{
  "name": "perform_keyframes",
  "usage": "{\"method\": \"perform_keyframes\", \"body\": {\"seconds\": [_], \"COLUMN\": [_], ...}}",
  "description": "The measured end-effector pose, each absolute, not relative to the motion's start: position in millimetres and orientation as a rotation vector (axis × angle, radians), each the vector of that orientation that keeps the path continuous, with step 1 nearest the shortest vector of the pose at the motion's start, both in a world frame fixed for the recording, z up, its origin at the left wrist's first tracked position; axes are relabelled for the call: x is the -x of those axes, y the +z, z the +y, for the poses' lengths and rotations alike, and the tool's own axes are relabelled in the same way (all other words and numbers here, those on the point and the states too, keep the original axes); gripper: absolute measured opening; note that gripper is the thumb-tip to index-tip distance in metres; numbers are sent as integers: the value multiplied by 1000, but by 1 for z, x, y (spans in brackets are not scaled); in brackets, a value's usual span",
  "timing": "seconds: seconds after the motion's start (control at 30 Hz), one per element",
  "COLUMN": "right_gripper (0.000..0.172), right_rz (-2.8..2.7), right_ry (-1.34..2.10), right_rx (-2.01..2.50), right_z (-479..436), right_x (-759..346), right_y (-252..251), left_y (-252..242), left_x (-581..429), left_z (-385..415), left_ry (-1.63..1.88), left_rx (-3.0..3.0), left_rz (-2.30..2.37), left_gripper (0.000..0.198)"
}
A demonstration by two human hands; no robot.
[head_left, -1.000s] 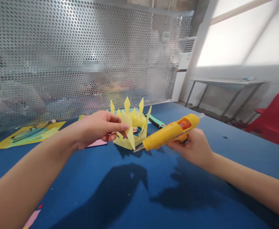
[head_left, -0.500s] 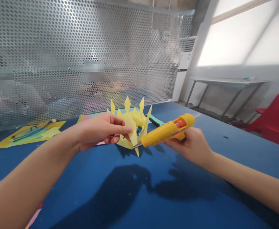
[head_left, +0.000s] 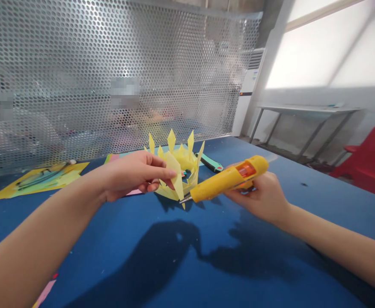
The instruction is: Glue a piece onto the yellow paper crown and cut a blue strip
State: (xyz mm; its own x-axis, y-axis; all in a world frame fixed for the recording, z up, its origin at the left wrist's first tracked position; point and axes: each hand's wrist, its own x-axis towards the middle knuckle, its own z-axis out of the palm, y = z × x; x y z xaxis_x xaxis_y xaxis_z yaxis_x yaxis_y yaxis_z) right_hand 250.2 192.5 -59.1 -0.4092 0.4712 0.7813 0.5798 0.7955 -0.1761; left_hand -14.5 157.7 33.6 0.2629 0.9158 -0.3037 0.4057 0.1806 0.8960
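Between thumb and fingers, my left hand pinches a pale yellow diamond-shaped paper piece. My right hand is wrapped round a yellow hot glue gun, whose metal nozzle points left and meets the lower part of that piece, or nearly so. Just behind stands a yellow paper crown with pointed tips, partly hidden by my left hand and the glue gun. A green and black utility knife lies behind the glue gun.
On the blue table, yellow and green paper sheets lie at left with dark thin items on top. A perforated metal screen borders the back. A red chair and a grey table stand at right.
My right hand and the glue gun have shifted slightly right, uncovering more of the utility knife. The paper piece in my left hand has turned a little.
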Motion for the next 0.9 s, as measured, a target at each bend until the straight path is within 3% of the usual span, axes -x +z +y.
{"method": "perform_keyframes", "body": {"seconds": [0.9], "right_gripper": [12], "right_rz": [-2139], "right_ry": [-246], "right_rx": [774], "right_z": [196], "right_x": [-256], "right_y": [-60], "left_y": [33], "left_x": [13], "left_z": [157], "left_ry": [520], "left_rx": [-1463], "left_rz": [1450], "left_gripper": [24]}}
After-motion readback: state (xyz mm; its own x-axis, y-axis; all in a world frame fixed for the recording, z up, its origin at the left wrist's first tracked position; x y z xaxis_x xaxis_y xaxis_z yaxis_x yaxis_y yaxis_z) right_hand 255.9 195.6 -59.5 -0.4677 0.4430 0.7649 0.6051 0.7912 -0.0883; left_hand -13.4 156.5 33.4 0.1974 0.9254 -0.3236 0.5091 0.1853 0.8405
